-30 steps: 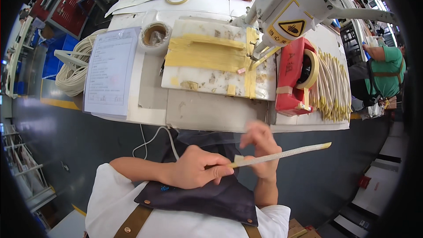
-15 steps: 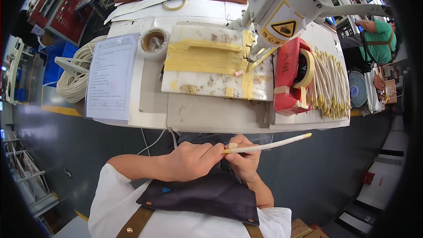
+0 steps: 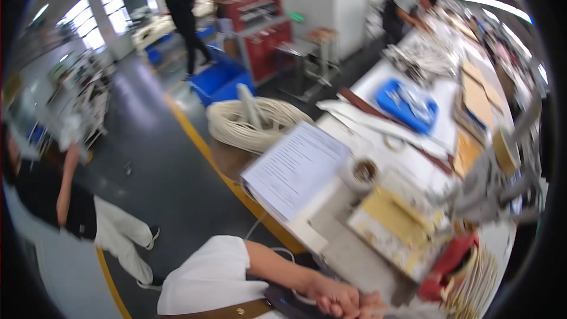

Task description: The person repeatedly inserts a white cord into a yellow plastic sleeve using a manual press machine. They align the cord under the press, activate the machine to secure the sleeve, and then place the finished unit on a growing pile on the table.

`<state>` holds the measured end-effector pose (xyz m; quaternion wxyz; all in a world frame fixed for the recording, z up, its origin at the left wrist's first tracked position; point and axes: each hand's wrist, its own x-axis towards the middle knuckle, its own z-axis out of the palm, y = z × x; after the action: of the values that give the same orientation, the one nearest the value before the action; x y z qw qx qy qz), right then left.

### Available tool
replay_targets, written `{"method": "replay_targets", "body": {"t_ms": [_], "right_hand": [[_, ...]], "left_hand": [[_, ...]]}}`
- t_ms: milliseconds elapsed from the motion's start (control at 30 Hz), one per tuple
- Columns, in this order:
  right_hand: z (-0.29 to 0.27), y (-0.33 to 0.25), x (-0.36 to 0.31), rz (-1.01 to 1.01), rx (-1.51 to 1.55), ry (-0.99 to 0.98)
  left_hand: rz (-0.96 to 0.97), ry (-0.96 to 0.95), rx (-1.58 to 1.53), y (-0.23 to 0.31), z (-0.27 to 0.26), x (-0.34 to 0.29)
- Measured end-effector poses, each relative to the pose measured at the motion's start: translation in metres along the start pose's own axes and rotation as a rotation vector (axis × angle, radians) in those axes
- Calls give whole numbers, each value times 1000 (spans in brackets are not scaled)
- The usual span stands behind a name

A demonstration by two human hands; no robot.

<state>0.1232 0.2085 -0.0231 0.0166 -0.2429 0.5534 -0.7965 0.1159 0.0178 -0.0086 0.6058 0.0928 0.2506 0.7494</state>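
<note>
A: Nearest things now?
B: Left hand (image 3: 332,298), fingers bent, just beside the right hand (image 3: 371,305) at the lower edge. Both blurred; cannot tell how tightly closed, or on what.
A: And the pale cord?
B: Half a second ago, pinched and jutting out past the right hand. Now, cannot make out where.
A: Further out?
B: On the counter (image 3: 307,236), red tape dispenser (image 3: 437,274) beside a bundle of yellow-tipped cords (image 3: 475,286). Then a slab (image 3: 393,224) with yellow tape.
A: Anything else changed?
B: View swung leftward, bringing in a person in a dark top (image 3: 47,195) at left and, far back, another in black (image 3: 183,15).
A: Any writing?
B: On a white sheet (image 3: 298,168) at the counter's corner, printed rows, too smeared to read.
</note>
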Motion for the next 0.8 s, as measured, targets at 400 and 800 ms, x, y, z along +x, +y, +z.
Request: {"method": "replay_targets", "body": {"t_ms": [400, 800], "right_hand": [[15, -32, 26, -126, -81, -77], [-16, -27, 27, -45, -270, -25]], "left_hand": [[438, 535, 737, 11, 51, -40], [480, 630, 927, 17, 56, -58]]}}
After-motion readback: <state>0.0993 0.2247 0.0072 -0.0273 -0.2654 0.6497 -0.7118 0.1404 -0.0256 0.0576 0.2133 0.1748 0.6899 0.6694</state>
